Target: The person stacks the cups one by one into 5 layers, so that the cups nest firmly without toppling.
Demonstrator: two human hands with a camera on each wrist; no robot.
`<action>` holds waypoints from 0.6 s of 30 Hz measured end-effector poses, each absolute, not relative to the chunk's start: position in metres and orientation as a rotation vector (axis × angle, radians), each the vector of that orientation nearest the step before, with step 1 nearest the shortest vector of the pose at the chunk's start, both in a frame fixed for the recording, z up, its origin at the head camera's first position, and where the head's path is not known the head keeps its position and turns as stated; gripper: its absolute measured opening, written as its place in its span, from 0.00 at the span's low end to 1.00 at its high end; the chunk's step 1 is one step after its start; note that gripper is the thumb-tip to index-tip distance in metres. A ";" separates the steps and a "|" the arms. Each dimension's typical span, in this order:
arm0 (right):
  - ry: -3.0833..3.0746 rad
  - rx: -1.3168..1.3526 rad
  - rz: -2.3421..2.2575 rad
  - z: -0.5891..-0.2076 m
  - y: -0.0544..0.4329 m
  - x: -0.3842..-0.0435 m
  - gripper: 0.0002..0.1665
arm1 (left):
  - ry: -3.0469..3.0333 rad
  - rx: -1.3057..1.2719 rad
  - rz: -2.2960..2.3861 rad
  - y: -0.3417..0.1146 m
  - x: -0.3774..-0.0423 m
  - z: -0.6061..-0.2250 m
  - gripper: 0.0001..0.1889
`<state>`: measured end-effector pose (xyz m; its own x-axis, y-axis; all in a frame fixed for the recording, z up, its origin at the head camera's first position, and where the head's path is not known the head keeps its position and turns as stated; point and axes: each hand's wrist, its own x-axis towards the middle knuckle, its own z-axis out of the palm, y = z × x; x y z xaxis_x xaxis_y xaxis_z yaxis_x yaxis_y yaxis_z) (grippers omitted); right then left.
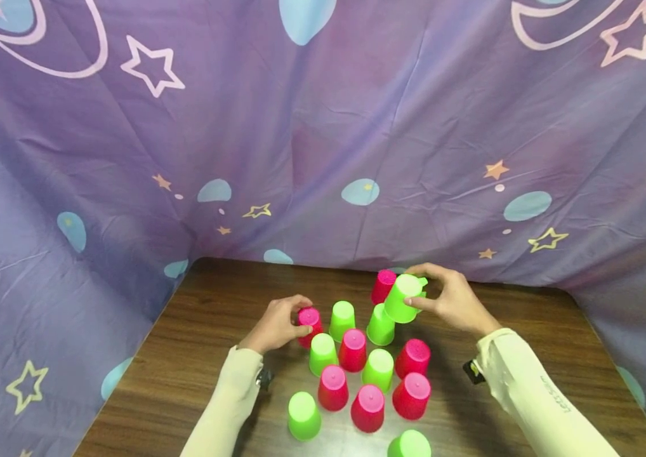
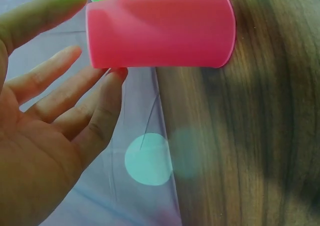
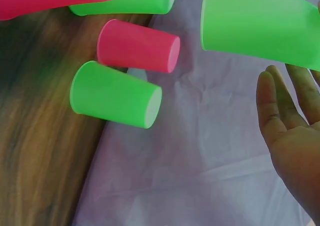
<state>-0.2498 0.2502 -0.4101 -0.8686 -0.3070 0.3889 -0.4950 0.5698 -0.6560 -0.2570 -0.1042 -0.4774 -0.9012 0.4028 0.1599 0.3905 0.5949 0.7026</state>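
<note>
My right hand (image 1: 457, 301) holds a light green cup (image 1: 400, 301), mouth down, raised above the table. The thumb lies across its near side and the other fingers are on the far side. Directly below it in the head view stands another green cup (image 1: 381, 327); behind it is a red-pink cup (image 1: 382, 285). A further green cup (image 3: 115, 96) shows beside that red-pink cup in the right wrist view. My left hand (image 1: 277, 324) grips a red-pink cup (image 2: 160, 31) near its base, thumb and fingers on opposite sides. That cup is upside down, its rim close to the tabletop.
Several other green and red-pink cups stand upside down in a loose cluster on the brown wooden table (image 1: 186, 368). A green cup (image 1: 304, 416) stands at the near left, another (image 1: 410, 444) at the bottom edge. A purple patterned cloth (image 1: 323, 139) hangs behind the table.
</note>
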 end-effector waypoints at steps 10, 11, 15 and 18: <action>-2.631 0.659 1.163 -0.402 0.232 -0.275 0.25 | 2.786 0.632 1.282 -0.106 -0.256 -0.487 0.25; -2.642 0.655 1.167 -0.402 0.229 -0.277 0.25 | 2.789 0.631 1.288 -0.106 -0.256 -0.488 0.25; -2.666 0.630 1.221 -0.402 0.220 -0.286 0.26 | 2.801 0.622 1.294 -0.104 -0.255 -0.490 0.25; -2.677 0.580 1.277 -0.405 0.213 -0.292 0.27 | 2.806 0.621 1.300 -0.103 -0.255 -0.490 0.24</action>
